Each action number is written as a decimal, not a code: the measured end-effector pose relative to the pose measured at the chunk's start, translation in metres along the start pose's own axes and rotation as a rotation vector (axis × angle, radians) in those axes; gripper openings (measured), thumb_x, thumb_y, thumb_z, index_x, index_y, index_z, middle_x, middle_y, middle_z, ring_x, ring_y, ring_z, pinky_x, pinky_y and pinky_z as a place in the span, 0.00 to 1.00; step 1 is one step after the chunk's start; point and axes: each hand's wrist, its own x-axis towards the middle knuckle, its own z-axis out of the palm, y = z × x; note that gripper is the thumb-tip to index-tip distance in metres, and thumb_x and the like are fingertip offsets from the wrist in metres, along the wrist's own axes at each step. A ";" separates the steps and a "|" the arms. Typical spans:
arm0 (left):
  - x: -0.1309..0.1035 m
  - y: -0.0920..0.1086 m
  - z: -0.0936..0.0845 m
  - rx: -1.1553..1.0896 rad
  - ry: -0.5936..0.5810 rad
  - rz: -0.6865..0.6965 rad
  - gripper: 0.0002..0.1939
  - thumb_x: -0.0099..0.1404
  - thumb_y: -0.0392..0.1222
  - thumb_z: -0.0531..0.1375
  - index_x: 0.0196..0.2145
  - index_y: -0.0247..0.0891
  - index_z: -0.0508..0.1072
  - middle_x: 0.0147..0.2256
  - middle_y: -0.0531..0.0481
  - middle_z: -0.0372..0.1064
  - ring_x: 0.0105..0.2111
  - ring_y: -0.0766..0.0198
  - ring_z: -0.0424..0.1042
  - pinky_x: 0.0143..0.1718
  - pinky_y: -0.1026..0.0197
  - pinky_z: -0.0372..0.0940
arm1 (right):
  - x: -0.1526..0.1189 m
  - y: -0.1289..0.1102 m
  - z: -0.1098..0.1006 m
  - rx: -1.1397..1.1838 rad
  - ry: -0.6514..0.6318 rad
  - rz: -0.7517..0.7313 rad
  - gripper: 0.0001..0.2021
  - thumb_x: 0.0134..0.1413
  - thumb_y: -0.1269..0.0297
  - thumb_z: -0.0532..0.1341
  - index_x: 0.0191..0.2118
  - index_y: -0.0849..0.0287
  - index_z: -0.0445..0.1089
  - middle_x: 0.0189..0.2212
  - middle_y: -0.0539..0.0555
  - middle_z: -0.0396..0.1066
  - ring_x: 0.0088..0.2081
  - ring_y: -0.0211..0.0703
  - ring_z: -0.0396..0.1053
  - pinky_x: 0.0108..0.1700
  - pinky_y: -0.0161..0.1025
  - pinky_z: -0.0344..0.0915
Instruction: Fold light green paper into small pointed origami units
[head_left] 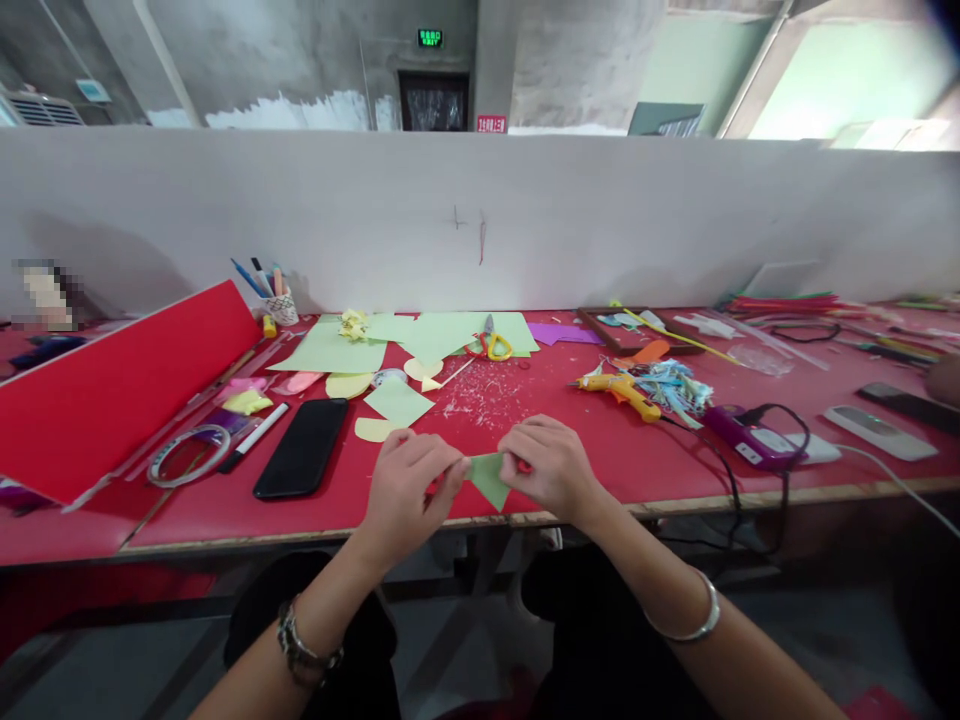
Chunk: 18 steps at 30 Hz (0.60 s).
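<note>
Between my two hands, close to the front edge of the red table [555, 420], is a small piece of green paper [490, 482] with a corner pointing down. My left hand [414, 480] pinches its left end between thumb and fingers. The right end is gripped by my right hand [551, 468], its fingers curled in. My fingers hide both ends of the paper. Just beyond the hands lie a pale green paper square [400, 402], rounded yellow paper pieces [349, 386] and scattered white scraps [480, 395]. A black phone [302, 448] rests left of my left hand.
Scissors [493, 345] with red and yellow handles lie on pale green sheets [330, 345]. A yellow glue gun [619, 392] sits to the right, near a purple power strip [750, 440] with cables. Tape [189, 456] and a red board [127, 385] are on the left.
</note>
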 end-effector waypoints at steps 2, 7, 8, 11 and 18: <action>-0.002 -0.005 -0.009 0.013 0.074 0.045 0.10 0.62 0.34 0.51 0.23 0.37 0.63 0.20 0.55 0.64 0.22 0.69 0.60 0.32 0.61 0.55 | -0.004 0.013 -0.006 0.028 0.005 0.082 0.08 0.45 0.75 0.51 0.21 0.58 0.61 0.17 0.48 0.63 0.21 0.34 0.58 0.31 0.34 0.57; 0.000 -0.012 -0.014 0.124 0.002 0.182 0.09 0.60 0.34 0.52 0.23 0.37 0.65 0.18 0.56 0.64 0.20 0.69 0.60 0.32 0.60 0.53 | -0.004 0.011 -0.023 0.275 0.065 0.272 0.06 0.50 0.72 0.52 0.31 0.59 0.65 0.25 0.50 0.66 0.28 0.36 0.64 0.33 0.34 0.61; 0.001 -0.012 -0.011 0.138 -0.017 0.194 0.09 0.61 0.35 0.52 0.23 0.37 0.65 0.18 0.56 0.64 0.20 0.69 0.60 0.32 0.60 0.53 | -0.001 0.004 -0.024 0.296 -0.010 0.198 0.07 0.51 0.71 0.53 0.36 0.58 0.65 0.30 0.52 0.67 0.32 0.38 0.64 0.36 0.35 0.61; 0.007 -0.013 0.002 0.189 -0.028 0.215 0.12 0.63 0.36 0.51 0.22 0.37 0.64 0.18 0.56 0.63 0.20 0.69 0.59 0.32 0.61 0.53 | 0.007 -0.015 -0.016 0.271 -0.166 0.043 0.07 0.54 0.69 0.53 0.36 0.57 0.67 0.37 0.54 0.67 0.38 0.40 0.63 0.40 0.38 0.59; 0.011 -0.034 0.023 0.231 0.022 0.173 0.11 0.65 0.38 0.50 0.26 0.37 0.65 0.21 0.55 0.68 0.22 0.68 0.62 0.33 0.62 0.54 | 0.016 -0.019 0.013 0.283 -0.168 0.213 0.08 0.58 0.69 0.50 0.31 0.60 0.64 0.28 0.53 0.67 0.33 0.39 0.63 0.36 0.36 0.57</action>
